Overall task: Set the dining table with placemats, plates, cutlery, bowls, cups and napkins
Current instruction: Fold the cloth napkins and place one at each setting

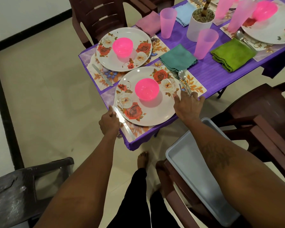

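Observation:
The nearest place setting has a floral plate (156, 116) with a pink bowl (146, 91) on a floral placemat (196, 86). My left hand (109, 123) pinches the blade end of a table knife (124, 125) lying left of that plate. My right hand (188, 106) rests at the plate's right rim, its fingers over the handles of a fork and spoon (183, 78); whether it grips them is unclear. A teal napkin (178, 57) and pink cup (205, 43) sit beyond. A second plate (109, 61) with a bowl (122, 47) and knife (102, 74) lies further left.
A purple cloth (209, 71) covers the table. A white plant pot (199, 23), green napkin (233, 54), more pink cups and another set plate (270, 37) stand further back. A grey tray (197, 170) rests on a brown chair at my right. Brown chairs surround the table.

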Available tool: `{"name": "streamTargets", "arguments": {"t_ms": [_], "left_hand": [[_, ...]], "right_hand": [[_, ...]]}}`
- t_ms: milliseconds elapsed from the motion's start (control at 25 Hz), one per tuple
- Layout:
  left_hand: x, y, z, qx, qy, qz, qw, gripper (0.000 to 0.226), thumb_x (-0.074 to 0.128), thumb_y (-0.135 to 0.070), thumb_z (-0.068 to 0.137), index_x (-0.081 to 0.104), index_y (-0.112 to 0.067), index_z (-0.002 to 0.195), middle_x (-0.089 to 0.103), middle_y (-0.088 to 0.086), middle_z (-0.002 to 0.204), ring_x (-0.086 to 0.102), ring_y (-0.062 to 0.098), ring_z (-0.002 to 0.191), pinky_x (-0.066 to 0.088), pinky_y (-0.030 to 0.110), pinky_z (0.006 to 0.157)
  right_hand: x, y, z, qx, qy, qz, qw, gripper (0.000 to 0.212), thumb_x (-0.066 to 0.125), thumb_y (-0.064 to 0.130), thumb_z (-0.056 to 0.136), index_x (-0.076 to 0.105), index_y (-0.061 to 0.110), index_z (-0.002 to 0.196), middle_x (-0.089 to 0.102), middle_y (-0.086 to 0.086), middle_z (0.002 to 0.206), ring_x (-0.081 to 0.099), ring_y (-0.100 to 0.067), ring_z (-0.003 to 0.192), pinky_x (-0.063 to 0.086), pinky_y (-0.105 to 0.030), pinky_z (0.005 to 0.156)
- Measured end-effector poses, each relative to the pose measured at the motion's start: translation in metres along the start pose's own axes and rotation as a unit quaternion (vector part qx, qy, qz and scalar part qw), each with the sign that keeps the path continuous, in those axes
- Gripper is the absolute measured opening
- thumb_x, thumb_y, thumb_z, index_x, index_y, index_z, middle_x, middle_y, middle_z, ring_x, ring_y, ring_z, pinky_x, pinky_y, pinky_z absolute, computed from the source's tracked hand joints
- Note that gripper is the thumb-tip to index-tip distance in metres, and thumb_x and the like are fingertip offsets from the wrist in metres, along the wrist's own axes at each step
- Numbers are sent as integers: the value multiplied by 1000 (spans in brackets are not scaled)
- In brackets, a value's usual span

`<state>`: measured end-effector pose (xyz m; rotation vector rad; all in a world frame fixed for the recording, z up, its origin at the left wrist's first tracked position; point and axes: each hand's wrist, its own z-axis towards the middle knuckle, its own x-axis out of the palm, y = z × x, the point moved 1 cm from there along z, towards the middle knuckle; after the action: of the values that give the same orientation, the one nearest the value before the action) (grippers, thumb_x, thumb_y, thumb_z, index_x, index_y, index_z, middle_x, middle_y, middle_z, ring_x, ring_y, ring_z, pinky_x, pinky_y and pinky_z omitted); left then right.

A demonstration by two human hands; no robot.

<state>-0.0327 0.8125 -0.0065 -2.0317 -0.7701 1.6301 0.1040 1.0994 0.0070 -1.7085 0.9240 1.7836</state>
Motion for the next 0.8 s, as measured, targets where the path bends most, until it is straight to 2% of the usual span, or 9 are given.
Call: {"name": "streamTargets", "arguments": {"t_ms": [160, 240, 480, 600, 800], "left_hand": [[1, -2, -1, 2, 5, 33, 999, 44, 53, -16, 106, 52, -20, 150, 69, 12, 130, 68, 32, 114, 56, 45, 93], [2, -3, -2, -3, 7, 30, 1000, 45, 52, -17, 107, 49, -23, 152, 69, 12, 131, 68, 33, 113, 57, 47, 91], [-3, -1, -8, -4, 27, 74, 997, 49, 60, -15, 102, 51, -21, 150, 70, 15, 127, 69, 36, 109, 61, 53, 88], [-4, 1, -10, -24, 22, 59, 998, 45, 64, -14, 100, 58, -19, 144, 71, 14, 126, 71, 35, 106, 62, 52, 84], [-3, 0, -14, -13, 17, 57, 998, 46, 63, -14, 101, 57, -21, 146, 71, 12, 127, 70, 34, 108, 61, 51, 87]], "right_hand": [[-5, -2, -3, 6, 1, -21, 1000, 73, 17, 63, 104, 70, 17, 125, 73, -14, 116, 55, -33, 127, 24, -61, 112], [-7, -2, -8, 6, -2, -24, 1000, 76, 16, 64, 104, 72, 15, 122, 74, -15, 114, 57, -34, 125, 25, -60, 111], [-9, -3, -11, 4, 8, -25, 1000, 75, 17, 63, 104, 71, 15, 123, 74, -14, 116, 59, -34, 123, 29, -59, 111], [-8, -4, -12, 3, 12, -19, 1000, 69, 21, 61, 104, 68, 16, 127, 73, -12, 121, 59, -34, 126, 30, -60, 112], [-8, -10, -12, -8, 10, -22, 1000, 63, 25, 58, 104, 65, 17, 131, 73, -12, 120, 58, -34, 124, 31, -60, 111]]}}
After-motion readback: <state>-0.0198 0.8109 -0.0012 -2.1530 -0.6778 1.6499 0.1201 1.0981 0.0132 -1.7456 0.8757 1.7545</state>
